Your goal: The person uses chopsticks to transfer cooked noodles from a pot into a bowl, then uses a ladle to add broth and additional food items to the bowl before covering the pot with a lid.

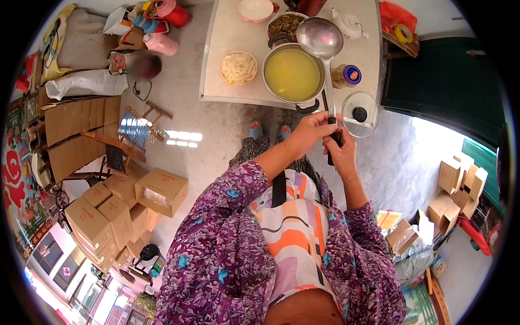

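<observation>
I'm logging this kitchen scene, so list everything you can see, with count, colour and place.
Ladle: one, steel, bowl above the pot.
Pot: one, metal, yellow broth, on table.
Table: one, pale, top centre.
Noodle bowl: one, pink rim, left of pot.
Empty bowl: one, pink and white, far edge.
Teapot: one, white, right of ladle.
Jar: one, blue lid, right of pot.
Glass lid: one, clear, table corner.
Cardboard boxes: several, brown, floor left.
Left hand: on ladle handle.
Right hand: on ladle handle.
</observation>
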`<state>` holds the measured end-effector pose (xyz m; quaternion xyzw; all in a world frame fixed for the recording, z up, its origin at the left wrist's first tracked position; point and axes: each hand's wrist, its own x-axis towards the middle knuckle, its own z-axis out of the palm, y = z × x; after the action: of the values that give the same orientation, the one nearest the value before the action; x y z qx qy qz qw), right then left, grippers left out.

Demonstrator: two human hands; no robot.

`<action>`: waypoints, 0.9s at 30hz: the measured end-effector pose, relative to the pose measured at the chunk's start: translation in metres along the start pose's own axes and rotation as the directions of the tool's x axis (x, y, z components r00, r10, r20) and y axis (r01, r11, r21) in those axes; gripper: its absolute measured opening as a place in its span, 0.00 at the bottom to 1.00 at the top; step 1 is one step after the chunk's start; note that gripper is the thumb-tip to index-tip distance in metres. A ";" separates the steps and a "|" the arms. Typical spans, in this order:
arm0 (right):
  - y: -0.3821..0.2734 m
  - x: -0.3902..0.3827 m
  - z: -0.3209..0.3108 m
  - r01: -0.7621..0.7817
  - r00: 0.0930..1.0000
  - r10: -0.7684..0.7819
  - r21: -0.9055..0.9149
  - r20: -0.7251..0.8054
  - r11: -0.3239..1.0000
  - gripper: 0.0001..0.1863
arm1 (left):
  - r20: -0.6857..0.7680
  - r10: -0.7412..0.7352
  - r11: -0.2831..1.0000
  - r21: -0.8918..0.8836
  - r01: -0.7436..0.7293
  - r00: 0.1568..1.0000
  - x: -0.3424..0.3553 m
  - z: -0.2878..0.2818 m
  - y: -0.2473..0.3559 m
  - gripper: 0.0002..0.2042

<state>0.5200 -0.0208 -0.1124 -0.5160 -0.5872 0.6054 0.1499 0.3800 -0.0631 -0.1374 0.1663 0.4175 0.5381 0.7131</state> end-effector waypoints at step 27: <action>0.075 0.091 -0.031 0.371 0.921 -0.134 -0.718 0.366 0.588 0.12 | -0.462 -0.195 0.221 0.839 0.498 0.865 -0.366 -0.034 -0.046 0.26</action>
<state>0.5377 0.0482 -0.2117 -0.3512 -0.8722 0.3298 -0.0840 0.3558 -0.4187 -0.0369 0.3796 0.7651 0.0329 0.5191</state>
